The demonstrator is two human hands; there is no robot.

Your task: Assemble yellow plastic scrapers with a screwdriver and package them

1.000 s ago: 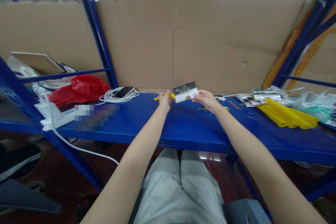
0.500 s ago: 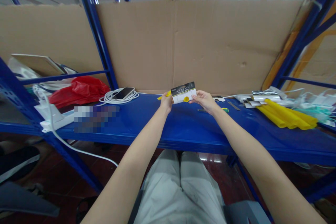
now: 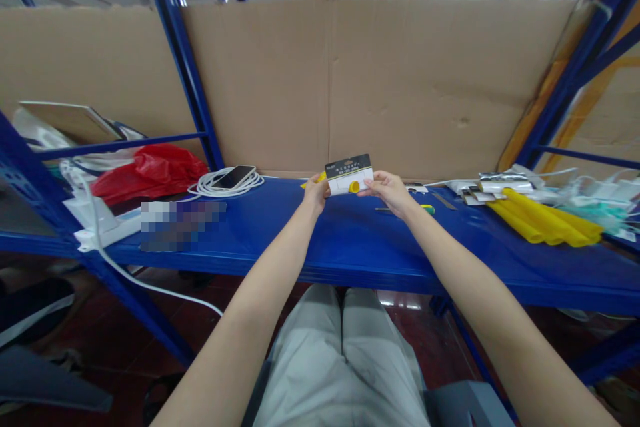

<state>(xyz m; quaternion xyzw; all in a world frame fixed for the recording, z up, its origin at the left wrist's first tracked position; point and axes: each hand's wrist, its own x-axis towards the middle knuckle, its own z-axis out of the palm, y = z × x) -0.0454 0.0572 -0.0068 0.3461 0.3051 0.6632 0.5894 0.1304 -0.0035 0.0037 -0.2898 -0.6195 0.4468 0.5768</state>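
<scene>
Above the blue shelf, a black-and-white packaging card [image 3: 345, 173] is held up between both hands, its black strip with pale print at the top. A round yellow piece [image 3: 354, 187] shows at its lower right. My left hand [image 3: 315, 195] is closed on the card's left edge. Beside those fingers a yellow piece [image 3: 307, 185] pokes out; whether it belongs to the card I cannot tell. My right hand [image 3: 391, 192] pinches the card's right edge, close to the round piece. A screwdriver with a green and yellow handle [image 3: 429, 209] lies below the right wrist.
Left on the shelf [image 3: 280, 233] are a coiled white cable [image 3: 203, 185], a phone [image 3: 237, 177] and a red plastic bag [image 3: 155, 170]. Rolled yellow sheets [image 3: 547, 217] and small boxes [image 3: 500, 187] lie right. A cardboard panel [image 3: 425, 80] stands behind.
The card has turned slightly so its top edge sits more level and its print faces me more. Both hands keep their hold in nearly the same place.
</scene>
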